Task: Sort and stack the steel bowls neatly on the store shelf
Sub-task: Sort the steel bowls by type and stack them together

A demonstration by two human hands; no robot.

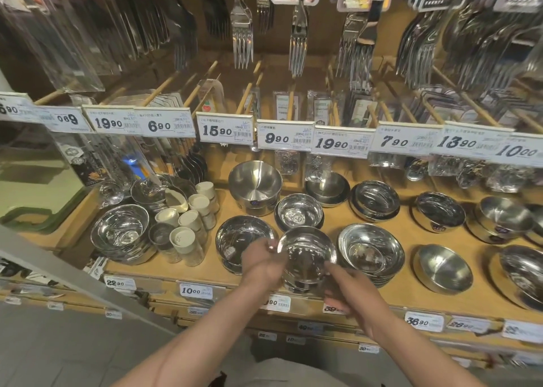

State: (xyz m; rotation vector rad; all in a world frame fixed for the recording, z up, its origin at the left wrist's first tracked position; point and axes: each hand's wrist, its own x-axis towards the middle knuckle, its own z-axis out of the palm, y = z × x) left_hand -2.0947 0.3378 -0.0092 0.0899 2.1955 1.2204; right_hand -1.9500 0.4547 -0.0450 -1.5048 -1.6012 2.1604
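A: What step is in hand?

B: Both hands hold one small round shiny steel bowl (305, 254) at lower centre of the frame, over the front edge of the pale wooden store shelf (405, 286). The left hand (263, 264) is curled on its left rim, the right hand (342, 286) cupped under its right side, fingers closed on the bowl. I judge it mid-sort, carried toward a pile.

A: And next?

B: Matching it by size. The stack of wider steel bowls (370, 251) sits just right of it, a shallow steel bowl (242, 241) just left, a smaller steel bowl (299, 212) behind. It wants lowering level into a like-sized one.

A: Which way does it face?

B: Mouth upward, tipped slightly toward the camera. Being round, it has no long axis; its axis runs near vertical.
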